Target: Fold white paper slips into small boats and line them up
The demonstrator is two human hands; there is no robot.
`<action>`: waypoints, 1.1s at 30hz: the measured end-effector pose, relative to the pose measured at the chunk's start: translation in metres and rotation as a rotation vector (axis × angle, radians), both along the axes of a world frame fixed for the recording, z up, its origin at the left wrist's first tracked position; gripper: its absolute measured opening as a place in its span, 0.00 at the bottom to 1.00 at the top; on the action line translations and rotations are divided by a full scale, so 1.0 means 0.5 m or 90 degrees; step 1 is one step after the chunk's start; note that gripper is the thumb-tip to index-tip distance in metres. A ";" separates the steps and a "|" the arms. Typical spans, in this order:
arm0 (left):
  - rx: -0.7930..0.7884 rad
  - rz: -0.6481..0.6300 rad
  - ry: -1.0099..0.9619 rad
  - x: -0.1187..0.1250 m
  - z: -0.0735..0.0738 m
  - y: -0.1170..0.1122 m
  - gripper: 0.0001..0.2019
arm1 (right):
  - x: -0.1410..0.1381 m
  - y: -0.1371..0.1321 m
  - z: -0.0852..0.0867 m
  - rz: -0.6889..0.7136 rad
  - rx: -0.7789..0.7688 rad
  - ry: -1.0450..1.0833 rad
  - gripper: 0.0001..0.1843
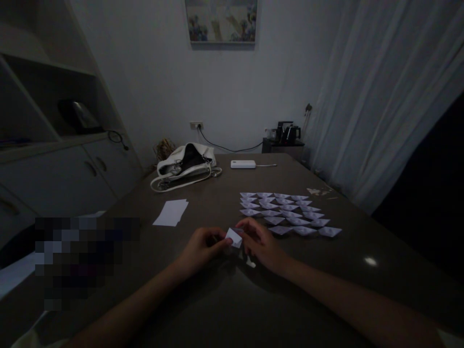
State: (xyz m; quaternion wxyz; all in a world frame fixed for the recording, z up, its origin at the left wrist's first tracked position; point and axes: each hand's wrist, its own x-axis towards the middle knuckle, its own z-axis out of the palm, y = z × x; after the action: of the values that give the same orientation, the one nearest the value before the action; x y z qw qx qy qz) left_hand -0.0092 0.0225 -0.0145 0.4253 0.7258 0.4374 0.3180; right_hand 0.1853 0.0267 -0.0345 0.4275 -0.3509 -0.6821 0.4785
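Between my two hands is a small folded piece of white paper (234, 237), held just above the dark table (217, 299). My left hand (203, 247) pinches its left side, thumb in front. On the other side, my right hand (264, 244) grips the right edge with thumb and fingers, covering part of it. Beyond my right hand, several folded paper boats (289, 214) stand in rows on the tabletop. A small stack of white paper sheets (171, 212) lies to the left, apart from my left hand.
A white handbag (186, 164) sits at the back left. Near the far edge lies a white power bank (242, 164) with a short cable. Paper scraps (319, 192) lie by the right edge. A blurred-out patch (83, 261) hides the left side. A curtain (377, 96) hangs at right.
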 end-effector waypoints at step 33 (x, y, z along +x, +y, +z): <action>0.063 0.003 0.134 0.002 -0.006 -0.004 0.15 | 0.005 -0.002 0.004 -0.063 0.148 -0.047 0.07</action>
State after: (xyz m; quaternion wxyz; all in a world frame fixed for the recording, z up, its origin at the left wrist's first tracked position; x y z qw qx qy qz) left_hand -0.0079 0.0204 -0.0174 0.3401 0.7742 0.4651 0.2619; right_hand 0.1880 0.0256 -0.0323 0.4628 -0.3495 -0.7299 0.3617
